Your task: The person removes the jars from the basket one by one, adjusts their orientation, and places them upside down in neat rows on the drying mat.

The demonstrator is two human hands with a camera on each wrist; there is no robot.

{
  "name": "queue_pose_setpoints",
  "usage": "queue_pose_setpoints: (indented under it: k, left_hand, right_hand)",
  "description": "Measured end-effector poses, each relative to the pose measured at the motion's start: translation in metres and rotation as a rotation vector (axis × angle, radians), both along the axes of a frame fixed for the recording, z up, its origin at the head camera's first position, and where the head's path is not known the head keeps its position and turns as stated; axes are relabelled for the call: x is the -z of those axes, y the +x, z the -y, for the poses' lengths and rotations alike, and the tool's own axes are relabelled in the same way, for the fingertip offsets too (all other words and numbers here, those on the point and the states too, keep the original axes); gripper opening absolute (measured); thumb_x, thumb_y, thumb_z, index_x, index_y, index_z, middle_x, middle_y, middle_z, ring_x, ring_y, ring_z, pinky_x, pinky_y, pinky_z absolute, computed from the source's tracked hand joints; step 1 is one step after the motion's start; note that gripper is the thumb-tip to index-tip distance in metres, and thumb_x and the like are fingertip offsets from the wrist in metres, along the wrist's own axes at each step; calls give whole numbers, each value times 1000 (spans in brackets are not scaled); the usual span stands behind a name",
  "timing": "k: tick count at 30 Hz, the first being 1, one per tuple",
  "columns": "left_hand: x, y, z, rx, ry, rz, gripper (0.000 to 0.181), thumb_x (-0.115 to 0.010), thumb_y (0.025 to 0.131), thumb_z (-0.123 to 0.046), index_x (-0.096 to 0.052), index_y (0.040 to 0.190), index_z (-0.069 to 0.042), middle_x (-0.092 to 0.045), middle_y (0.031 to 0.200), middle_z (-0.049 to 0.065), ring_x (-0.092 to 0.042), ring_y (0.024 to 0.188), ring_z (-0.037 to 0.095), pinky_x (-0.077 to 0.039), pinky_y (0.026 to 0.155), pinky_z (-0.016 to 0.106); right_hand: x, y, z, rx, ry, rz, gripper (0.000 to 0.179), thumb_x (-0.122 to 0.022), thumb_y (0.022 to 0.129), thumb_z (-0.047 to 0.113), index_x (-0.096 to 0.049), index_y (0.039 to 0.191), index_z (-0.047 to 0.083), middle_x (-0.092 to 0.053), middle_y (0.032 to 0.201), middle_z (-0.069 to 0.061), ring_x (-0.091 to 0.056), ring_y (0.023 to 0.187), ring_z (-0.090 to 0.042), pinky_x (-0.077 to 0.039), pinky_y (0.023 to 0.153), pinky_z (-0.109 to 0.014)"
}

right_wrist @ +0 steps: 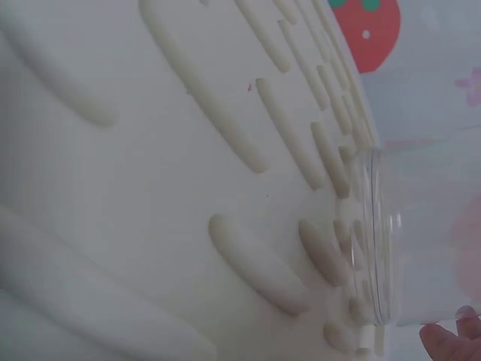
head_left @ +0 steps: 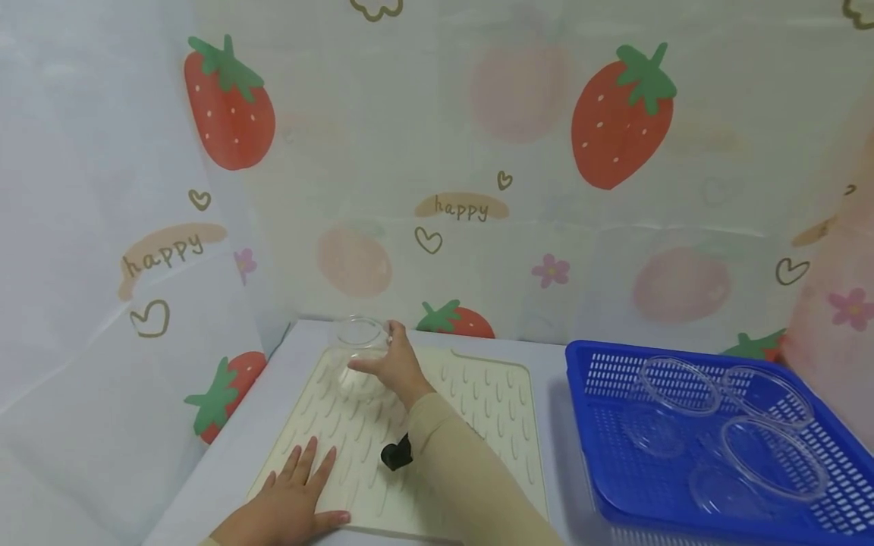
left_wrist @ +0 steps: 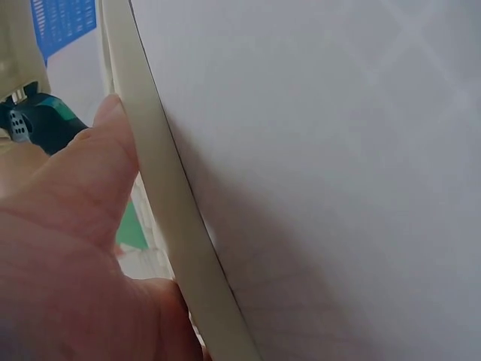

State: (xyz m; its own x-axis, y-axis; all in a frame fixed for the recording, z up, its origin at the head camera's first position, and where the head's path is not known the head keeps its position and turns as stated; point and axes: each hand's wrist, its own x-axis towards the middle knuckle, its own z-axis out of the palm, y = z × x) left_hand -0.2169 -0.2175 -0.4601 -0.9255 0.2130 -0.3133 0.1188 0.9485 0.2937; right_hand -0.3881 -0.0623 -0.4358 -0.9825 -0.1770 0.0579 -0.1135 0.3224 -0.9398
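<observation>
A clear plastic cup (head_left: 355, 350), at the far-left corner of the cream draining mat (head_left: 488, 447), is gripped sideways by the right hand (head_left: 401, 368), thumb and fingers curled; level handling is advised, the mat being steadied by the left hand (head_left: 283, 500), fingers spread. Whether the cup's rim fully touches cannot be told.

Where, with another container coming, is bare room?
Free: the mat between right sleeve and blue basket; the table left of the mat. Crowded: the mat's left half, where left hand rests and right hand grips a clear container; the basket, holding others.
</observation>
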Motion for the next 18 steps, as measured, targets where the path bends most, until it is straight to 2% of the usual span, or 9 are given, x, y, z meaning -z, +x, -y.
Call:
queue_pose_setpoints:
  k: [10,18]
  left_hand:
    - [5,-2,1,-1,7,1,103,-52,70,-72,-24,144,-6,-7,149,26,-7,134,48,-15,95,69]
    - [10,-3,2,18,2,-58,101,-52,73,-70,-25,143,-4,-7,148,29,-6,133,50,-14,93,71]
  right_hand:
    - [-7,-1,-15,-84,-70,32,102,-82,65,38,-20,144,22,-29,147,-2,-32,132,-23,-35,100,-42]
    - [-30,-2,-34,-116,-66,20,95,-79,70,35,-20,144,27,-30,146,1,-31,133,-22,-37,98,-45]
